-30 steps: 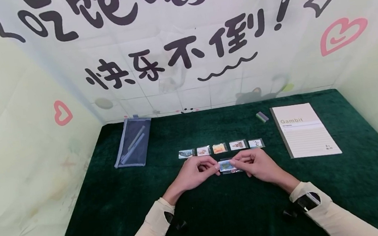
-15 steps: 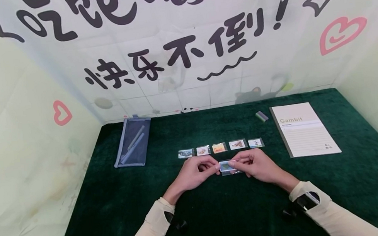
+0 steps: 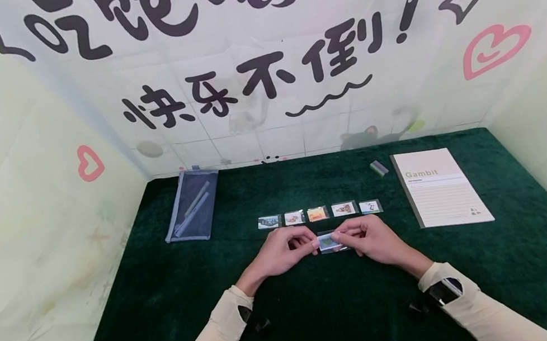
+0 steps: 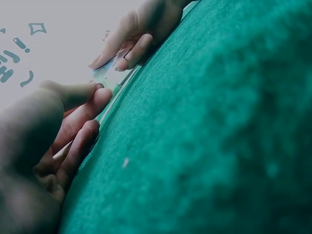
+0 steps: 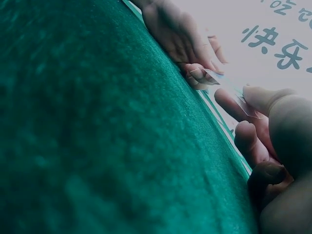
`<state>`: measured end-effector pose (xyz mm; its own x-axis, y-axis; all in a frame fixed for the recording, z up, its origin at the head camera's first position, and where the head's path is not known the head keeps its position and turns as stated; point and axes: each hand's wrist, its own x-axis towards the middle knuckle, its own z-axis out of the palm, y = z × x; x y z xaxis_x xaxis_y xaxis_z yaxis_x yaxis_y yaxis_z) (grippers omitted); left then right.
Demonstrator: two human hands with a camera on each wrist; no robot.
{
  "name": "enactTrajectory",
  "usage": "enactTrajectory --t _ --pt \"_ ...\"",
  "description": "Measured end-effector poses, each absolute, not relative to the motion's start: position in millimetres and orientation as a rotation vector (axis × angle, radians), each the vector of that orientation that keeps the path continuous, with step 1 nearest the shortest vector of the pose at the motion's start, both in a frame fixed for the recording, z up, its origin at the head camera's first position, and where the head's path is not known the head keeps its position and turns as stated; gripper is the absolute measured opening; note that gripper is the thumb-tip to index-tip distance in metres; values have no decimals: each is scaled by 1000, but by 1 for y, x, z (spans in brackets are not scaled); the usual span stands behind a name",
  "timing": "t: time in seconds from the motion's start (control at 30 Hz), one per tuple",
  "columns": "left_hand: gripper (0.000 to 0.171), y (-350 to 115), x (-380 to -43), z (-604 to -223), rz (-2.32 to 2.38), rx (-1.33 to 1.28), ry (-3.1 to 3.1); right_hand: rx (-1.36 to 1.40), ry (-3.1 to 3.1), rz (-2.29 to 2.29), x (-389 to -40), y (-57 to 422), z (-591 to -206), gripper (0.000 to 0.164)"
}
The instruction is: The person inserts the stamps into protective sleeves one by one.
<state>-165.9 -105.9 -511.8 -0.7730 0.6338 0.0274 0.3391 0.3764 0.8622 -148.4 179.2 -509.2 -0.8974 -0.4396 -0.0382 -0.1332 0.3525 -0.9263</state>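
Between both hands, at the middle of the table, is a small blue picture card (image 3: 327, 242) with a clear plastic sleeve (image 3: 338, 249) around or behind it. My left hand (image 3: 285, 249) pinches the card's left end between thumb and forefinger. On the other side, the right hand (image 3: 375, 239) pinches its right end, the thumb covering part of the picture. In the right wrist view, the clear film (image 5: 241, 103) shows thin and tilted between the fingertips. Just beyond the hands lies a row of several small sleeved picture cards (image 3: 317, 214).
A blue zip pouch (image 3: 191, 207) with pens inside lies at the back left. At the right is a white notebook (image 3: 445, 190), with a small striped block (image 3: 378, 168) beside it. Dark green cloth (image 3: 321, 322) covers the table, and printed fabric walls enclose it.
Both hands stay nearly in place. The blue card has shifted slightly and tilted between the fingertips, and its sleeve shows a little differently around it.
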Motion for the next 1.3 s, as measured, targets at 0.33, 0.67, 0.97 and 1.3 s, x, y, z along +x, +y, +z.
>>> enactTrajectory --t 0.33,0.67,0.97,1.3 --pt "16 -105 -167 -512 1328 886 2340 -497 2359 -1550 -149 179 -510 19" --pt "10 -106 -167 -509 1306 902 2327 -549 2374 -1525 -150 179 -509 16" --pt "11 -106 -168 -511 1293 920 2329 -538 2375 -1539 -149 179 -508 17" --pt "12 -106 -166 -511 1281 933 2342 -517 2376 -1543 -148 178 -510 17"
